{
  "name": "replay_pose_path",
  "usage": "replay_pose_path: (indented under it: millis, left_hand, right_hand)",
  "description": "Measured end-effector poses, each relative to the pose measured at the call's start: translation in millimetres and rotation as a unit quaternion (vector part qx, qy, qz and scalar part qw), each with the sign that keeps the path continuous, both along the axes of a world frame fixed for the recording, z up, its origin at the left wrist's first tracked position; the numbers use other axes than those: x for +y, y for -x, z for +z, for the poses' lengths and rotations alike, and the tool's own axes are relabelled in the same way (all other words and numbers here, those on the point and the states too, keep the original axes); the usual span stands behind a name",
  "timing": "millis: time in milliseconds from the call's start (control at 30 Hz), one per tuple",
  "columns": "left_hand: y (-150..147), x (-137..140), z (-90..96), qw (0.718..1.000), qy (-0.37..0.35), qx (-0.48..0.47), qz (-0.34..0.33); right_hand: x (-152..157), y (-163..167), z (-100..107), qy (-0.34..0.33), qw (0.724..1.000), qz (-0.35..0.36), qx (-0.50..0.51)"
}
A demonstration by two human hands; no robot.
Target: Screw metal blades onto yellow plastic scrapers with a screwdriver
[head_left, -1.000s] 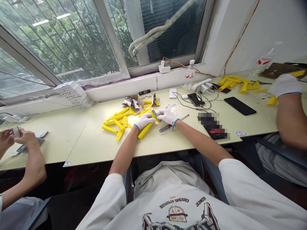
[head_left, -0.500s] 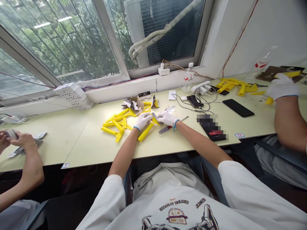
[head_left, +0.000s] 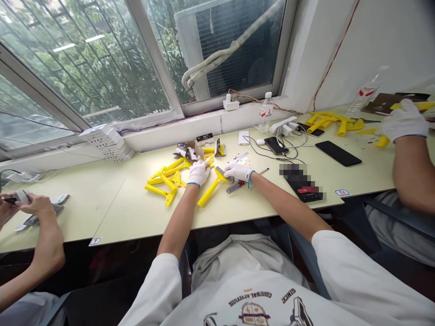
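Observation:
A yellow scraper point(head_left: 210, 191) lies at an angle in front of me, with a grey metal plate on its head. My right hand point(head_left: 239, 170), in a white glove, pinches the scraper at the head end. Under that hand is a screwdriver point(head_left: 235, 186) with a clear and red handle, its shaft pointing right. My left hand point(head_left: 199, 172), also gloved, has left the scraper. Its fingers are closed at a yellow plastic piece point(head_left: 210, 160) beside the opened boxes. More yellow scraper handles point(head_left: 170, 195) lie in a pile left of it.
Opened cardboard boxes point(head_left: 188, 151) stand behind my left hand. Metal blades and small screws point(head_left: 242, 158) lie beyond my right hand. Phones point(head_left: 338, 153), cables and a bottle point(head_left: 266, 108) are to the right. Co-workers' hands are at both sides, one gloved hand point(head_left: 405, 121) at right.
My left hand has let go of the scraper and moved away, up to the yellow piece near the boxes. My right hand stays at the scraper's head. The view has shifted slightly.

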State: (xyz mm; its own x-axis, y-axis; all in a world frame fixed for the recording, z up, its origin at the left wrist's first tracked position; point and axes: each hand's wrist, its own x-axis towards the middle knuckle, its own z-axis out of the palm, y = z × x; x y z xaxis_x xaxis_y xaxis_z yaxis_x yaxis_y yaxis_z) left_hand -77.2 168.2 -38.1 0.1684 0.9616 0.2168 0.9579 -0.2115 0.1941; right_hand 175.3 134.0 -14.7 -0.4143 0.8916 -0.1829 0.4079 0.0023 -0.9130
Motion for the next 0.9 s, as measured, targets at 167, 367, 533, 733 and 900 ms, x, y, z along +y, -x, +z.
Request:
replay_pose_path:
  millis: [167,367,533,733,900]
  left_hand:
    - [9,12,-15.5,0.996,-0.028,-0.079,-0.018]
    - [10,17,-24.5,0.961,-0.11,-0.234,-0.095]
    - [3,11,-20.8,0.949,-0.112,-0.269,-0.12]
    - [-3,5,-18.4,0.913,-0.059,-0.395,-0.088]
    - [-10,1,-13.6,0.844,0.001,-0.535,-0.032]
  right_hand:
    - [-3,0,10,0.046,0.998,0.017,-0.027]
    - [-9,0,17,0.068,0.997,0.01,-0.021]
    - [-9,-1,17,0.078,0.997,0.008,-0.011]
    - [-8,1,15,0.081,0.997,0.005,-0.007]
    - [-9,2,15,0.079,0.997,0.0,0.003]
